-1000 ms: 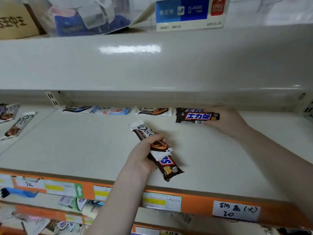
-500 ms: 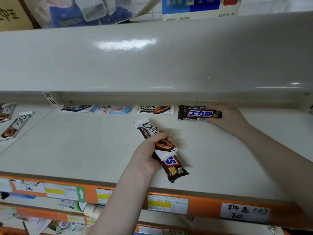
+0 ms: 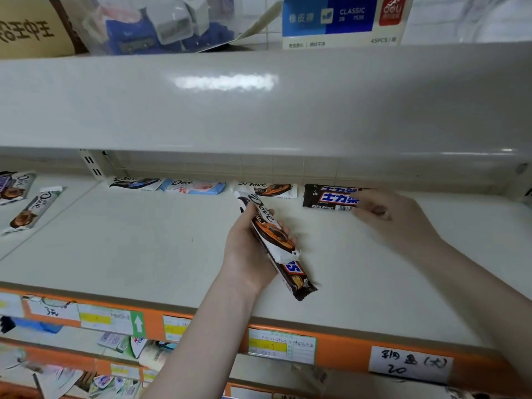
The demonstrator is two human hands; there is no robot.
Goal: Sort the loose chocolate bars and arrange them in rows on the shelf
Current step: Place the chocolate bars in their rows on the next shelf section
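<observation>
Left hand (image 3: 247,249) gripped two bars stacked lengthwise above the shelf (image 3: 144,249): a white Dove bar (image 3: 267,226) on top and a dark Snickers bar (image 3: 296,279) beneath it, whose lower end stuck out past the palm toward the shelf's front edge. Fingers curled round both wrappers, the thumb lying along the Dove bar's upper end. Right hand (image 3: 394,214) reached to the back of the shelf, its fingertips at the right end of a pair of dark Snickers bars (image 3: 331,198) lying flat against the rear wall; the hand was blurred, and I could not tell whether it pinched the wrappers or only touched them.

Just left of that pair, along the same back edge, lay a brown-and-orange Dove bar (image 3: 269,190), then a pale blue Dove bar (image 3: 194,186), then a dark blue-and-white Dove bar (image 3: 134,182), all end to end in one row. On the neighbouring shelf section at far left, two more Dove bars (image 3: 27,210) lay at a slant, well apart from the row.

An orange price rail (image 3: 339,349) ran along the shelf's front edge, carrying printed tags and a handwritten white label (image 3: 411,364). Above, the upper shelf (image 3: 259,105) held a blue eraser box (image 3: 342,20).
</observation>
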